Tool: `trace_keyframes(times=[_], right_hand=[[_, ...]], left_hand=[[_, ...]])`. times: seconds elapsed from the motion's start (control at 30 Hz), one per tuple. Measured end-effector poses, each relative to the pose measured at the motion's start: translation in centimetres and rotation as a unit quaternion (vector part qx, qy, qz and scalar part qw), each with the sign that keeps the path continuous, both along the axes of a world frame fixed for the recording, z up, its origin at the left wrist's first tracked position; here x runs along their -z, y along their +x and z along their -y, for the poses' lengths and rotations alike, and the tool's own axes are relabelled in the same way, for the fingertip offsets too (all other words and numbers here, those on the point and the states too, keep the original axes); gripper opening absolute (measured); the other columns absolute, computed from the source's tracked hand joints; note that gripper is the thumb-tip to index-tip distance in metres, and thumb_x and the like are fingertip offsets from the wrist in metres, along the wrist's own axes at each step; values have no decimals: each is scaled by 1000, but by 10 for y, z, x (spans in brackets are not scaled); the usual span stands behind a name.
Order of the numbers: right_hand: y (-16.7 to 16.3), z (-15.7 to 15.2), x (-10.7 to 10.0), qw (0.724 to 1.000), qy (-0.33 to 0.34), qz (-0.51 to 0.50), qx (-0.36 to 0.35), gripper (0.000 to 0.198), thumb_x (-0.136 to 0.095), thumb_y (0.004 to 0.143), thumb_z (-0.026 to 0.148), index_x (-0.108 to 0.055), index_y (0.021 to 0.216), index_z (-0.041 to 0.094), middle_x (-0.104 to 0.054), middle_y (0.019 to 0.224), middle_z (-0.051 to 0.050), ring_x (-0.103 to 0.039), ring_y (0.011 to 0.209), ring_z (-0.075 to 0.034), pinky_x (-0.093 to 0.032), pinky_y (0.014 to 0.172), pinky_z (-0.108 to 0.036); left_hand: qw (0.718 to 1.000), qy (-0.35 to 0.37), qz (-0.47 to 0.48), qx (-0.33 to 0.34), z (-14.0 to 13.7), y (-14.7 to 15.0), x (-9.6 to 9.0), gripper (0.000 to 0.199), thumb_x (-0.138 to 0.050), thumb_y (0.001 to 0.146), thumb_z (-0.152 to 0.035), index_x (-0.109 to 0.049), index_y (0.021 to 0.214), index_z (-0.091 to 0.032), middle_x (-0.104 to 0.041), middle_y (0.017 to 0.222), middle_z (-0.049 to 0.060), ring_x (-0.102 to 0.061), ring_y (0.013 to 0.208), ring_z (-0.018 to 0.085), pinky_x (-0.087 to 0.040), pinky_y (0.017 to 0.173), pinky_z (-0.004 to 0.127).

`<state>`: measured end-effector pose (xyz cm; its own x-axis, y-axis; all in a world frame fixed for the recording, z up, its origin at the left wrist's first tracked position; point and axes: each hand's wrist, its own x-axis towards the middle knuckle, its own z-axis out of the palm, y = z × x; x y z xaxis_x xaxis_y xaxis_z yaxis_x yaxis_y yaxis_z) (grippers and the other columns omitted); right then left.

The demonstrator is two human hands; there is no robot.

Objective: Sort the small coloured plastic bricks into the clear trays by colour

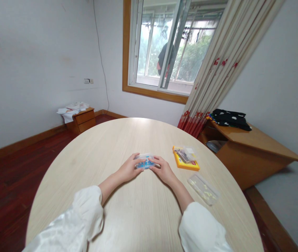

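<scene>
Between my two hands is a small clear plastic box (pixel 145 162) with blue pieces in it, low over or resting on the round table (pixel 127 210); I cannot tell which. My left hand (pixel 131 168) grips its left end, fingers along the far edge and thumb at the near side. On the right end, my right hand (pixel 163 169) holds it the same way. What exactly the blue pieces are is too small to make out.
To the right lie a yellow box (pixel 191 167) with a clear case (pixel 188 154) on top, and a clear plastic box (pixel 203 189) holding pale yellow pieces. Beyond the table's right edge stands a wooden desk (pixel 259 147) with dark folded cloth (pixel 230 118). A small cabinet (pixel 85 120) stands far left.
</scene>
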<state>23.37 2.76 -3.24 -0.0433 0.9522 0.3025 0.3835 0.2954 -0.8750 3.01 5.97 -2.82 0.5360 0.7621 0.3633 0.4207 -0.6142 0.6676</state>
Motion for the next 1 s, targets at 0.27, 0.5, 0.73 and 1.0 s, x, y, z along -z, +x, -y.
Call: trace_keyframes(times=[0.27, 0.5, 0.73, 1.0], right_hand=[[-2, 1, 1, 999, 28, 38, 9, 35, -67, 69, 25, -68, 104, 24, -56, 112, -8, -55, 107, -20, -43, 95, -38], [-7, 10, -12, 989, 72, 124, 34, 40, -70, 64, 20, -62, 103, 24, -44, 129, -9, -41, 123, -23, -33, 103, -42], [-13, 17, -20, 983, 76, 169, 18, 46, -71, 64, 24, -54, 106, 24, -53, 108, -4, -52, 105, -20, -41, 93, -38], [-22, 36, -24, 966, 78, 212, 124, 45, -72, 62, 25, -53, 102, 23, -48, 99, -6, -49, 95, -24, -44, 86, -42]], left_hand=[[1000, -4, 11, 0, 4, 0, -4, 41, -63, 74, -20, -60, 115, -21, -39, 135, 14, -43, 124, 29, -37, 102, 44], [999, 10, 29, 22, 1, -4, -6, 34, -63, 74, -22, -64, 108, -20, -39, 139, 13, -43, 124, 28, -34, 104, 45], [998, -5, 51, 34, 1, -2, -7, 30, -64, 73, -23, -66, 103, -18, -43, 135, 14, -44, 123, 27, -35, 104, 42], [998, 8, 65, 13, -2, 0, -7, 29, -55, 77, -20, -63, 105, -17, -53, 120, 13, -50, 116, 24, -38, 102, 41]])
